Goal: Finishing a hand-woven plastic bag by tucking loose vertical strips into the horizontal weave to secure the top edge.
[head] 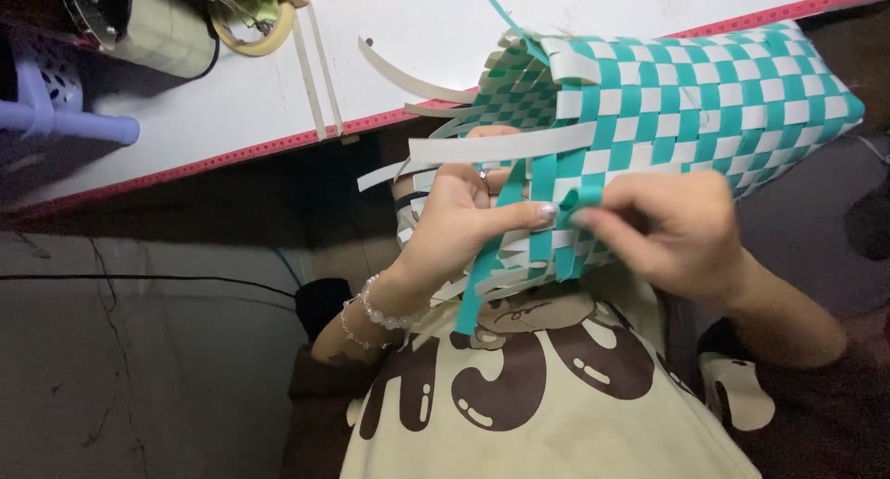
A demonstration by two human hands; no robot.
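A woven basket [686,99] of teal and white plastic strips lies on its side in front of my chest, its open end with loose strip ends toward me. My left hand [454,224], wearing a ring and bead bracelets, holds the basket's open edge with the thumb pressed on a teal strip [491,256]. My right hand [672,229] pinches the folded end of a teal strip at the weave, fingertips meeting the left thumb.
A white table [232,99] with a red edge runs behind the basket. On it lie loose white strips [320,62], a roll of tape [255,20] and a shiny metal cylinder [148,25]. A purple plastic object [56,117] sits at the far left. Grey floor lies below.
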